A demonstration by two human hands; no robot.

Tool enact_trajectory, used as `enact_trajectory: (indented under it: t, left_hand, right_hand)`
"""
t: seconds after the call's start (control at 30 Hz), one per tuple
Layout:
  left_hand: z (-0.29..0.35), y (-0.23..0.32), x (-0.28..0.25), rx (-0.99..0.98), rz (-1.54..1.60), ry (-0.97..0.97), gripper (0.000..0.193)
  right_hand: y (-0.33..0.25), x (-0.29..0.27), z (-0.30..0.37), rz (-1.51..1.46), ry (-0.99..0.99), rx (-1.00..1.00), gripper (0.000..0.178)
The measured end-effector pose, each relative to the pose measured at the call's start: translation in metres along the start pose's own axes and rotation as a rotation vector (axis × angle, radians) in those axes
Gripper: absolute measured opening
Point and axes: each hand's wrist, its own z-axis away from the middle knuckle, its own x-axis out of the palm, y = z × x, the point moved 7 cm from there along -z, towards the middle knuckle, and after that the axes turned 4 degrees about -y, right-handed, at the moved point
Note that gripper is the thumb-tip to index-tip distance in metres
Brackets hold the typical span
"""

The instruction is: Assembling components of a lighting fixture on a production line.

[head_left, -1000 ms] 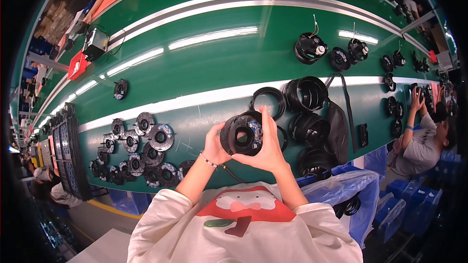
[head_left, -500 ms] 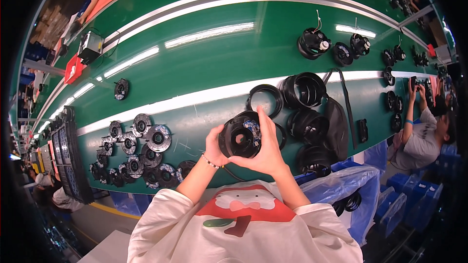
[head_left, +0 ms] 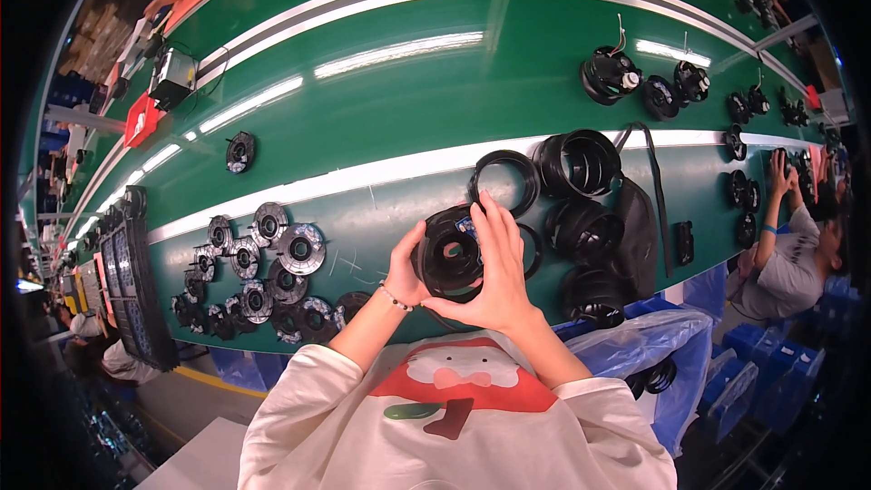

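Note:
Between my two hands, above the near strip of the green bench, is a round black housing (head_left: 437, 265) with a central hole. A bit of blue circuit board shows at its upper right, partly behind my fingers. My left hand (head_left: 407, 270) grips its left side. My right hand (head_left: 497, 277) curves round its right side, fingers pointing away from me. Just beyond my right fingertips lies a black ring (head_left: 478, 183), and a second, smaller ring (head_left: 533, 252) is partly hidden by that hand.
Left of my hands sit several black discs with circuit boards (head_left: 300, 249), beside stacked dark trays (head_left: 136, 295). On the right are wide black cylindrical shells (head_left: 581, 229) and a black bag (head_left: 632, 236). Motor units (head_left: 611, 75) stand farther back. A co-worker (head_left: 789, 263) works at far right.
The housing has turned a little in my hands, so less of its circuit board shows. My right fingers have shifted over its upper right edge. The whole view has moved slightly.

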Motion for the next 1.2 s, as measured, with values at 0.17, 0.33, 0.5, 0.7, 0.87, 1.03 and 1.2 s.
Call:
enact_trajectory:
  t: [0.17, 0.33, 0.5, 0.7, 0.87, 1.03, 1.2]
  left_hand:
    - [0.001, 0.0, 0.004, 0.002, 0.034, -0.011, 0.054]
    - [-0.001, 0.006, 0.01, 0.032, 0.0, -0.002, 0.058]
    - [-0.008, 0.008, 0.006, 0.096, -0.017, 0.097, 0.063]
    - [-0.006, 0.006, 0.004, 0.057, 0.115, -0.006, 0.079]
    - [-0.007, 0.009, 0.002, 0.014, 0.039, 0.052, 0.085]
    - [-0.005, 0.016, 0.004, 0.152, -0.072, 0.035, 0.078]
    - [-0.01, 0.012, -0.003, 0.167, -0.065, -0.013, 0.059]
  right_hand:
    - [0.019, -0.005, -0.005, -0.244, -0.049, 0.008, 0.109]
    - [0.006, -0.001, -0.016, -0.105, -0.08, -0.029, 0.11]
    - [0.006, 0.008, -0.017, 0.01, -0.117, -0.013, 0.112]
    - [0.005, 0.011, -0.018, 0.08, -0.123, -0.011, 0.113]
    - [0.006, 0.011, -0.024, 0.061, -0.181, -0.014, 0.113]
    - [0.012, 0.018, -0.028, 0.043, -0.154, 0.06, 0.113]
    - [0.023, 0.023, -0.024, 0.029, -0.034, 0.132, 0.111]
